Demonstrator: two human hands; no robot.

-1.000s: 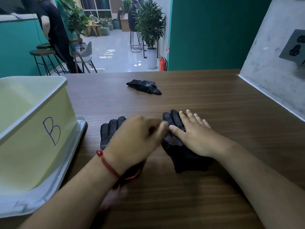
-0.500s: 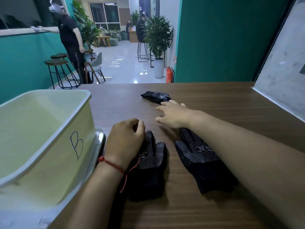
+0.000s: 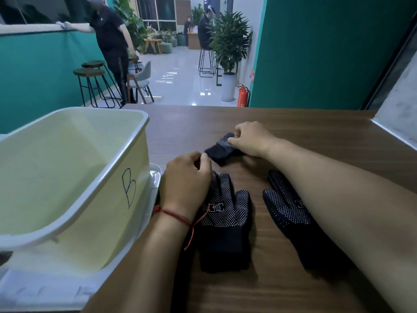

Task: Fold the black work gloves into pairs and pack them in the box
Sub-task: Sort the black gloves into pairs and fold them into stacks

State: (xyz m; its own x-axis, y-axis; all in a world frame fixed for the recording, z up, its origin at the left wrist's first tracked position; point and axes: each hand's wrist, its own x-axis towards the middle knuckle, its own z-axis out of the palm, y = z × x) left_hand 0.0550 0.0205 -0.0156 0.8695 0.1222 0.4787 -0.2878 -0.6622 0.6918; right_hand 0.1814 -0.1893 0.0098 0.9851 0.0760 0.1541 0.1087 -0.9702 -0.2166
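1. Bundle (image 3: 220,151) of folded black glove fabric lay on the bench (image 3: 316,136), beyond two flat gloves and right of the box (image 3: 74,177), not touching it.
2. Right hand (image 3: 251,138) gripped the bundle's far end, fingers curled over the dotted cloth.
3. Left hand (image 3: 187,177) sat at the bundle's near corner with fingers curled in. Whether they pinched the cloth or only touched it could not be told.
4. One flat glove (image 3: 225,222) lay dots-up beneath the left wrist. A second glove (image 3: 286,211) lay just beside it under the right forearm, the two apart and unfolded.
5. Progress looked early: no glove showed in the visible part of the box, and the bundle was not yet packed.
6. What remained, as I judged it, was to drop the bundle in, then stack, fold and pack the flat pair.
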